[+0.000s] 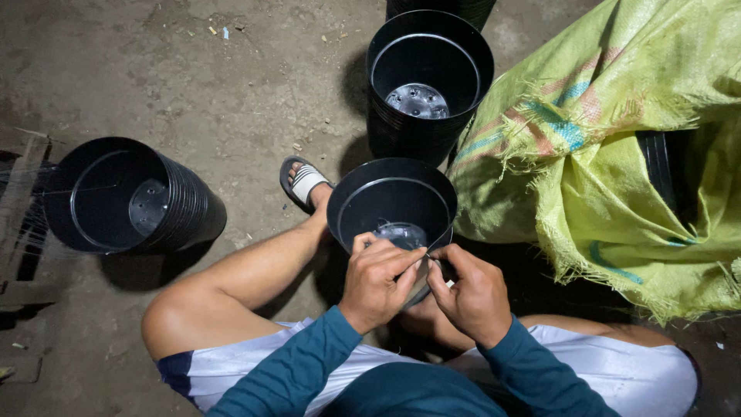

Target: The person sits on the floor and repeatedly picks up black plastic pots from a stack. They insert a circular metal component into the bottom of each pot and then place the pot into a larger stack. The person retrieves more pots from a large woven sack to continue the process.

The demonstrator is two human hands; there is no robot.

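With one stack of pots (pixel 131 197) at left and another (pixel 428 77) beyond, our left hand (pixel 378 282) and right hand (pixel 471 297) pinch closed on the near rim of a single black pot (pixel 390 201), more in the sack (pixel 617 154).

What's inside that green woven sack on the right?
Through the green sack's torn opening, black ribbed rims like the stacked black pots' show. The fabric hides how many, and anything else.

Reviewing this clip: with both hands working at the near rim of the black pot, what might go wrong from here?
The left hand and right hand pinch the near rim of the black pot, which is tilted and otherwise unsupported; it may slip or roll toward the sandalled foot. Something thin shows between the fingertips, too small to identify, and might nick a finger. The leaning stack of pots at left could slide apart if bumped.
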